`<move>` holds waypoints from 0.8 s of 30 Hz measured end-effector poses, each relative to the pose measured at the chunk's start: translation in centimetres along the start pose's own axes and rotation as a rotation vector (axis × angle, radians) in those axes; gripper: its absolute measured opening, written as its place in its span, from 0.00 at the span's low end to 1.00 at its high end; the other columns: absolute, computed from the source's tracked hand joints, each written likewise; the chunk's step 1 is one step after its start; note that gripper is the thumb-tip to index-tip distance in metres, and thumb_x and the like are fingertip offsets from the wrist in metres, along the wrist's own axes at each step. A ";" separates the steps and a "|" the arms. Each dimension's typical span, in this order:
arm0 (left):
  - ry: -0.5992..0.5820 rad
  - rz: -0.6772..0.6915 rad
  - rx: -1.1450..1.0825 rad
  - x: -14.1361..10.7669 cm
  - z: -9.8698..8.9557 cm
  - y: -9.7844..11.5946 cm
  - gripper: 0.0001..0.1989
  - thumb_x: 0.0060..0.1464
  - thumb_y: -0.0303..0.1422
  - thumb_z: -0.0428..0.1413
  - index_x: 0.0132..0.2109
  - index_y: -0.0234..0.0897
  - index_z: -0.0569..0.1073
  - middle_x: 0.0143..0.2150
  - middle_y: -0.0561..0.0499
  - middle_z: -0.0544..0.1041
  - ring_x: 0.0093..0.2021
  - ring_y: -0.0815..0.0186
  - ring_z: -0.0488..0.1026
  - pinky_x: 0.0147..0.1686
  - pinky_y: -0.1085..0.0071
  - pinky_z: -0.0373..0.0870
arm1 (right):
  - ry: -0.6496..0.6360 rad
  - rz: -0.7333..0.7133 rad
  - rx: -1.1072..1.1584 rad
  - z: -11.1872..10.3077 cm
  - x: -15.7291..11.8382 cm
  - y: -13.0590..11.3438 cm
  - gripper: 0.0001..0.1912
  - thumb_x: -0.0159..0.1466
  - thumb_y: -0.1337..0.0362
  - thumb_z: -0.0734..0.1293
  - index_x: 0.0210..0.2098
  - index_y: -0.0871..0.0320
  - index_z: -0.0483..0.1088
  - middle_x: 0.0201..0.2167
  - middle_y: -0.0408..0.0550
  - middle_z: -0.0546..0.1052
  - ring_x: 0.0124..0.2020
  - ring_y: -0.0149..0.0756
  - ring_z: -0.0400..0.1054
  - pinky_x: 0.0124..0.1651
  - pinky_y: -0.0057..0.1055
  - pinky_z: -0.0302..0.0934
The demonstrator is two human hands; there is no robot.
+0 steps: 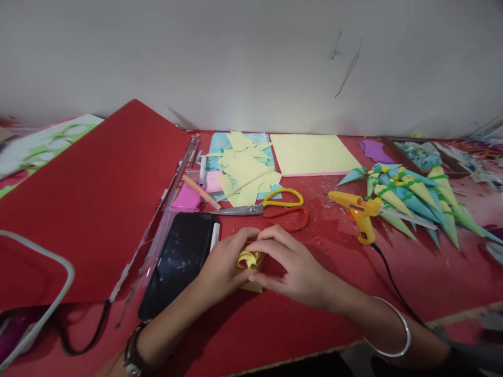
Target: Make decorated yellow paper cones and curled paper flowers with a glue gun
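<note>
Between my two hands is a yellow paper flower (250, 259) with curled petals. My left hand (226, 262) curves around its left side, fingers closed on it. From the right, my right hand (293, 264) pinches it with thumb and fingertips. A yellow paper piece (253, 287) shows just beneath, on the red table; my hands hide part of the flower. Beyond my fingers lie scissors (261, 209) with one yellow and one red handle. A black phone (178, 262) and a white marker (215, 234) are beside my left hand.
A yellow glue gun (361, 212) with a black cord lies right, by a pile of blue and yellow paper cones (416, 196). Yellow paper scraps (245, 167) and a yellow sheet (314, 153) lie at the back. A large red board (102, 209) covers the left.
</note>
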State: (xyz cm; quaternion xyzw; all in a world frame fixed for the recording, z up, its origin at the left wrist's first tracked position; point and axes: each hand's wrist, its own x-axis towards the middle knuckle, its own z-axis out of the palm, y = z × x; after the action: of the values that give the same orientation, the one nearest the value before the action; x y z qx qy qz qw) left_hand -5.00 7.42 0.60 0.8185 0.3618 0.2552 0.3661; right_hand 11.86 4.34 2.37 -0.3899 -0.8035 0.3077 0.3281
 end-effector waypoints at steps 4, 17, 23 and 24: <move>0.021 -0.025 -0.008 0.2 0.3 0.1 0.14 0.47 0.30 0.54 0.42 0.39 0.61 0.37 0.53 0.74 0.33 0.67 0.72 0.31 0.75 0.66 | -0.057 0.049 -0.025 0.3 -0.1 0.0 0.16 0.60 0.59 0.63 0.47 0.56 0.62 0.42 0.49 0.66 0.43 0.36 0.64 0.45 0.33 0.64; -0.049 -0.131 -0.164 0.3 0.5 0.4 0.17 0.45 0.32 0.55 0.43 0.37 0.61 0.36 0.53 0.74 0.34 0.65 0.73 0.31 0.74 0.67 | -0.046 0.059 0.003 0.7 -0.2 -0.1 0.16 0.60 0.59 0.64 0.45 0.57 0.61 0.44 0.49 0.65 0.44 0.35 0.63 0.45 0.30 0.62; -0.037 -0.184 -0.254 0.0 1.2 0.1 0.24 0.43 0.28 0.56 0.49 0.39 0.59 0.37 0.53 0.74 0.33 0.66 0.73 0.30 0.74 0.68 | 0.005 0.057 -0.015 1.2 -0.3 -0.2 0.13 0.59 0.60 0.65 0.41 0.57 0.62 0.42 0.49 0.65 0.43 0.35 0.63 0.43 0.30 0.62; -0.016 -0.191 -0.273 -0.1 1.4 -0.1 0.26 0.43 0.27 0.55 0.51 0.40 0.57 0.38 0.53 0.74 0.33 0.66 0.73 0.30 0.74 0.68 | 0.010 0.052 -0.017 1.3 -0.4 -0.1 0.13 0.59 0.60 0.65 0.42 0.57 0.62 0.42 0.49 0.65 0.43 0.35 0.62 0.43 0.30 0.62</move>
State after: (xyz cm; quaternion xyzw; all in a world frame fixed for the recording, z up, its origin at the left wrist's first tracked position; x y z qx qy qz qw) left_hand -4.09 6.77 -0.33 0.7250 0.3972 0.2596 0.4993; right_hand 10.99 3.68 1.55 -0.4148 -0.7940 0.3075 0.3208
